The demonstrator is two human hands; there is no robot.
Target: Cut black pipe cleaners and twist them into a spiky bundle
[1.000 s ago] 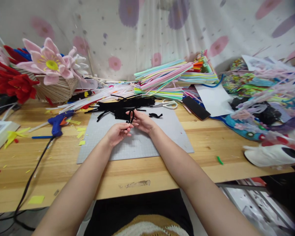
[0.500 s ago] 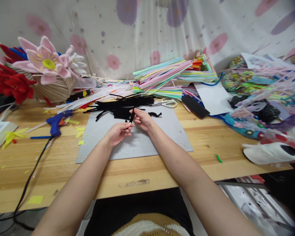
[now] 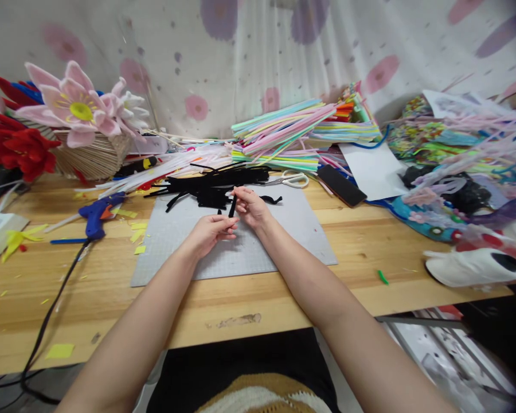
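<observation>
Between my two hands, above the grey cutting mat (image 3: 163,252), is a short piece of black pipe cleaner (image 3: 233,206), held upright. My left hand (image 3: 210,234) pinches its lower end, fingers closed. At the upper end, my right hand (image 3: 250,206) grips it between thumb and fingertips. Whether it is one strand or a folded one, I cannot tell. Just behind lies a heap of black pipe cleaners (image 3: 215,180), partly over the mat's far edge. A short curled black piece (image 3: 270,199) rests right of my right hand.
Scissors (image 3: 294,179) and a dark phone (image 3: 342,185) lie behind on the right. A blue glue gun (image 3: 97,215) with its cord is at left, near yellow scraps (image 3: 138,235). Pastel pipe cleaners (image 3: 284,129) are piled at the back. A white object (image 3: 473,268) sits at right.
My left hand has shifted slightly right, closer under my right hand. The black piece between them now stands more upright. The view has moved a little.
</observation>
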